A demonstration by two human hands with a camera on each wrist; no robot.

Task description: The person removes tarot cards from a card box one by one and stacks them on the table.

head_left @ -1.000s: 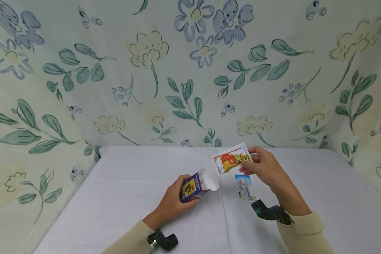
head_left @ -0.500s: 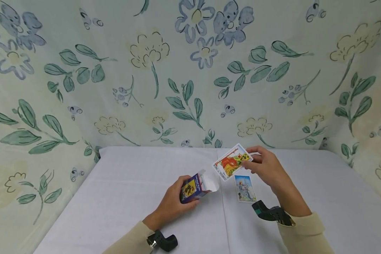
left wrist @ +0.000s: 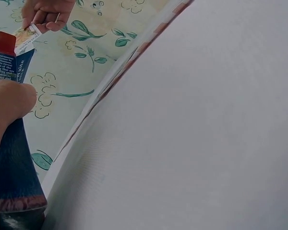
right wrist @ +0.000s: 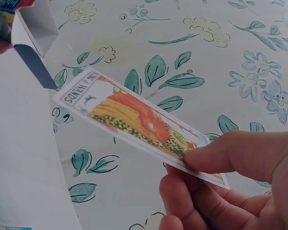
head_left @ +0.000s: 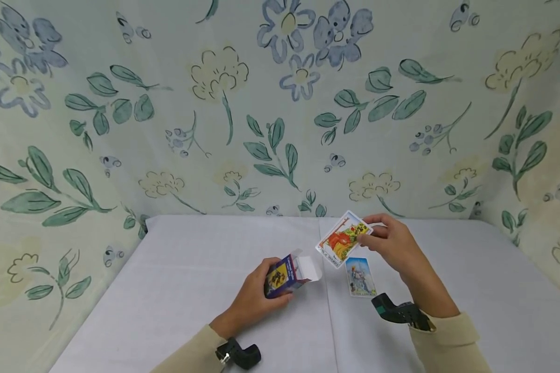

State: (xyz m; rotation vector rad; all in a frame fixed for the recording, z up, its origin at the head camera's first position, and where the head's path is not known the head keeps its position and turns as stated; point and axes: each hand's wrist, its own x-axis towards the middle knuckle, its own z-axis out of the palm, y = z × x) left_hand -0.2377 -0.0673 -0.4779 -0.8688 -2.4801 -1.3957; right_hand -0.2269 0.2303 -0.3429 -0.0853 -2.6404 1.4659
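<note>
Head view: the right hand (head_left: 389, 242) pinches a picture card (head_left: 338, 242) near one end, thumb on the printed face and the other fingers bent behind it, and holds it in the air above the white tabletop (head_left: 191, 264), tilted, between the box and a second card (head_left: 360, 277) that lies face up. The right wrist view shows the lettered end, KING of WANDS, pointing away from the fingers and near the box's mouth, apart from it. The left hand (head_left: 248, 300) is wrapped round the dark blue card box (head_left: 279, 278), its thumb along one side, the white flap (head_left: 313, 269) standing out. The card should be very light, thin and springy, probably smooth-coated, so it could slide or pivot under a loose pinch, while a hard squeeze might bow it or crease a corner. A flat pinch by the end or edges, thumb against fingers, looks best and leaves the picture mostly uncovered. The box is likely light, thin cardboard that dents under pressure: hold it by its broad sides, clear of the flap, which would bend easily. How many cards the box contains cannot be told. The lying card, flat against the cloth, would probably need a fingertip under an edge to lift.
</note>
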